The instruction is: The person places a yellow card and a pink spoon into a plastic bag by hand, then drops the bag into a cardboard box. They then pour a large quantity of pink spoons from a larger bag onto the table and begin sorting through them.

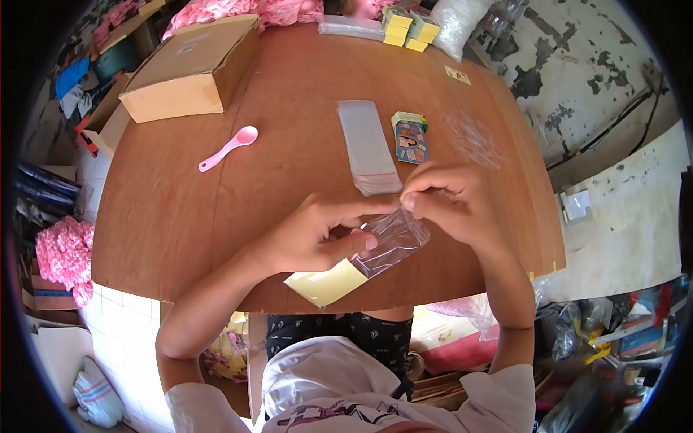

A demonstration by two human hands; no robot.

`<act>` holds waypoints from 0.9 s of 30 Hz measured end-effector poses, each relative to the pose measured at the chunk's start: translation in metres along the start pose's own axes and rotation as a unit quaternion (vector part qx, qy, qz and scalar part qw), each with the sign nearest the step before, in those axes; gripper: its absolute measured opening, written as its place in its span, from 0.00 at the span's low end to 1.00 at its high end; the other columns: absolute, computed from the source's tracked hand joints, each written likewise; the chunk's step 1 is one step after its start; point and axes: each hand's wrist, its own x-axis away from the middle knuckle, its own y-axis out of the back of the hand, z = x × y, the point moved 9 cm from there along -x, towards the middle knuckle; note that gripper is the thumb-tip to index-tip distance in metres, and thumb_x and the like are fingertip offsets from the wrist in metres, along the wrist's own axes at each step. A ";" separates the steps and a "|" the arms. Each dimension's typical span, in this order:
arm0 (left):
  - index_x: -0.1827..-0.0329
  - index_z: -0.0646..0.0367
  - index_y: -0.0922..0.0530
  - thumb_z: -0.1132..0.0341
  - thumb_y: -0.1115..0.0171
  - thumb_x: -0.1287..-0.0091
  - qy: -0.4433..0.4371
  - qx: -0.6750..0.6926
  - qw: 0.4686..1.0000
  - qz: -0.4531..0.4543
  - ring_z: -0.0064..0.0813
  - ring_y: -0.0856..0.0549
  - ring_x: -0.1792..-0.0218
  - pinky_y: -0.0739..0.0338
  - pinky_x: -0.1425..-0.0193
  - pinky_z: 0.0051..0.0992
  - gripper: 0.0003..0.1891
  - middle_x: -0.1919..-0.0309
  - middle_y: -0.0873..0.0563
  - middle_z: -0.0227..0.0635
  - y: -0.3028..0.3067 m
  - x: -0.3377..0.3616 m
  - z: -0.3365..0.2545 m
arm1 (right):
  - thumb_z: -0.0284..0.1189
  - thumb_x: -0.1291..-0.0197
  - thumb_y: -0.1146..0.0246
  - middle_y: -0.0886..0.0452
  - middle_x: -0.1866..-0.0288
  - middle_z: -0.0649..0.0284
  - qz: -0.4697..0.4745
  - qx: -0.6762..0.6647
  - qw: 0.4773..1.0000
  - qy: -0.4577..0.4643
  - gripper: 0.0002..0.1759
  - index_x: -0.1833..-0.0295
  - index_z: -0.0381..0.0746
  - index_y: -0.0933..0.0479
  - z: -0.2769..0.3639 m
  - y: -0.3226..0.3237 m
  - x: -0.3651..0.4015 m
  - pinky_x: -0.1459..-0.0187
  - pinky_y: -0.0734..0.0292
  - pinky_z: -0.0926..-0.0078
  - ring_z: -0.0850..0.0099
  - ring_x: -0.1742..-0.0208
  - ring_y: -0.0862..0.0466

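Note:
A clear plastic bag [397, 247] is held low over the front of the table. My left hand [307, 234] grips its left side, thumb on top and index finger stretched along its upper edge. A pale yellow card [328, 283] lies under that hand at the bag's lower left end. With thumb and fingertips pinched together, my right hand [451, 206] holds the bag's upper right edge. Just beyond the hands lies a stack of flat clear bags [367, 144]. Beside it is a small pile of colourful printed cards [411, 141].
A pink spoon [229, 148] lies to the left, a cardboard box [188, 68] behind it. Thin plastic strips [475, 138] are scattered at the right. Yellow card stacks [408, 27] and packed bags [351, 27] line the far edge. A peeling wall [570, 65] borders the right.

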 end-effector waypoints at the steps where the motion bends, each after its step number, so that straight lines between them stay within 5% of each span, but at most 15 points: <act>1: 0.32 0.59 0.24 0.76 0.36 0.32 -0.013 0.034 0.999 -0.010 0.14 0.15 0.72 0.22 0.67 0.19 0.24 0.73 0.11 0.35 0.002 0.001 0.000 | 0.21 0.41 0.32 0.17 0.67 0.65 -0.043 -0.081 0.995 -0.048 0.02 0.63 0.34 0.16 -0.003 0.008 0.003 0.66 0.23 0.80 0.78 0.69 0.18; 2: 0.32 0.60 0.25 0.76 0.36 0.31 -0.027 0.068 0.997 -0.020 0.14 0.15 0.71 0.22 0.66 0.19 0.23 0.72 0.11 0.34 0.005 0.001 -0.002 | 0.22 0.40 0.32 0.17 0.66 0.65 -0.087 -0.160 0.979 -0.096 0.03 0.62 0.33 0.17 -0.005 0.017 0.006 0.64 0.22 0.81 0.79 0.68 0.18; 8: 0.29 0.63 0.31 0.72 0.38 0.27 -0.028 0.232 0.961 -0.150 0.14 0.16 0.62 0.23 0.60 0.18 0.24 0.65 0.10 0.34 0.031 0.005 0.006 | 0.29 0.33 0.38 0.16 0.63 0.60 -0.082 -0.291 0.947 0.107 0.07 0.57 0.37 0.18 0.001 0.132 0.018 0.62 0.20 0.77 0.72 0.67 0.17; 10: 0.31 0.64 0.29 0.73 0.39 0.27 -0.046 0.207 0.959 -0.187 0.14 0.16 0.62 0.22 0.59 0.18 0.22 0.66 0.10 0.34 0.037 0.007 0.007 | 0.27 0.35 0.39 0.17 0.60 0.61 -0.046 -0.518 0.841 0.150 0.05 0.57 0.37 0.20 -0.049 0.165 0.017 0.61 0.20 0.68 0.70 0.62 0.17; 11: 0.34 0.66 0.28 0.73 0.38 0.28 -0.049 0.209 0.956 -0.198 0.14 0.16 0.62 0.21 0.58 0.19 0.21 0.65 0.10 0.35 0.038 0.008 0.004 | 0.26 0.35 0.40 0.14 0.61 0.60 -0.116 -0.326 0.938 -0.005 0.05 0.57 0.39 0.19 -0.104 0.170 0.006 0.59 0.19 0.70 0.67 0.61 0.15; 12: 0.34 0.66 0.28 0.73 0.38 0.28 -0.053 0.209 0.956 -0.197 0.14 0.16 0.62 0.21 0.58 0.19 0.21 0.65 0.10 0.35 0.036 0.008 0.002 | 0.26 0.35 0.40 0.12 0.62 0.59 -0.180 -0.108 0.965 -0.159 0.06 0.57 0.41 0.18 -0.153 0.183 0.010 0.57 0.18 0.71 0.64 0.60 0.13; 13: 0.34 0.66 0.28 0.73 0.38 0.28 -0.047 0.194 0.956 -0.216 0.14 0.16 0.62 0.21 0.58 0.19 0.21 0.65 0.10 0.36 0.037 0.008 0.004 | 0.23 0.36 0.40 0.12 0.59 0.61 -0.172 0.202 0.940 -0.216 0.07 0.56 0.39 0.17 -0.174 0.193 0.023 0.56 0.19 0.71 0.65 0.59 0.13; 14: 0.34 0.66 0.28 0.74 0.37 0.29 -0.041 0.178 0.953 -0.240 0.14 0.16 0.62 0.21 0.58 0.20 0.21 0.65 0.10 0.36 0.041 0.009 0.006 | 0.21 0.37 0.40 0.12 0.57 0.62 -0.148 0.492 0.821 -0.249 0.08 0.55 0.37 0.17 -0.178 0.200 0.030 0.55 0.19 0.71 0.66 0.57 0.13; 15: 0.36 0.66 0.27 0.73 0.35 0.30 -0.051 0.176 0.953 -0.243 0.14 0.16 0.63 0.21 0.58 0.20 0.21 0.66 0.09 0.36 0.044 0.010 0.006 | 0.21 0.37 0.40 0.12 0.57 0.62 -0.145 0.496 0.822 -0.240 0.08 0.55 0.37 0.17 -0.176 0.193 0.030 0.55 0.19 0.71 0.66 0.57 0.13; 17: 0.37 0.66 0.26 0.73 0.34 0.30 -0.048 0.174 0.949 -0.257 0.14 0.15 0.63 0.21 0.58 0.20 0.20 0.67 0.09 0.36 0.050 0.012 0.005 | 0.20 0.39 0.37 0.13 0.55 0.63 -0.409 0.337 0.820 -0.216 0.11 0.51 0.35 0.16 -0.161 0.213 0.056 0.53 0.19 0.72 0.68 0.56 0.14; 20: 0.41 0.67 0.24 0.73 0.33 0.31 -0.042 0.167 0.951 -0.257 0.14 0.15 0.65 0.21 0.58 0.20 0.18 0.68 0.09 0.35 0.050 0.009 0.008 | 0.26 0.40 0.31 0.12 0.55 0.64 -0.389 0.138 0.901 -0.131 0.14 0.48 0.36 0.16 -0.120 0.155 0.041 0.50 0.21 0.73 0.71 0.53 0.14; 22: 0.42 0.68 0.23 0.72 0.33 0.31 -0.048 0.157 0.950 -0.264 0.15 0.14 0.64 0.20 0.57 0.20 0.17 0.69 0.09 0.35 0.051 0.008 0.007 | 0.30 0.39 0.30 0.14 0.50 0.64 -0.267 0.078 0.950 -0.144 0.15 0.47 0.37 0.16 -0.070 0.092 0.019 0.47 0.22 0.75 0.73 0.51 0.16; 23: 0.42 0.68 0.23 0.72 0.33 0.31 -0.044 0.155 0.953 -0.258 0.15 0.14 0.64 0.20 0.57 0.20 0.17 0.69 0.09 0.35 0.048 0.008 0.008 | 0.30 0.38 0.30 0.15 0.48 0.64 -0.196 0.006 0.978 -0.076 0.16 0.47 0.36 0.17 -0.048 0.059 0.008 0.47 0.23 0.75 0.74 0.50 0.16; 24: 0.42 0.68 0.24 0.73 0.33 0.31 -0.045 0.138 0.955 -0.260 0.16 0.13 0.63 0.19 0.56 0.21 0.17 0.69 0.09 0.35 0.047 0.009 0.009 | 0.29 0.37 0.30 0.16 0.46 0.64 -0.125 -0.064 0.990 -0.006 0.16 0.46 0.36 0.17 -0.025 0.028 0.000 0.47 0.23 0.76 0.75 0.49 0.17; 27: 0.40 0.67 0.25 0.72 0.31 0.33 -0.045 0.135 0.961 -0.237 0.21 0.12 0.57 0.19 0.49 0.26 0.20 0.64 0.10 0.38 0.044 0.009 0.007 | 0.27 0.37 0.30 0.17 0.45 0.61 -0.104 -0.185 0.977 0.014 0.15 0.47 0.34 0.18 0.008 -0.022 -0.014 0.48 0.22 0.75 0.72 0.49 0.17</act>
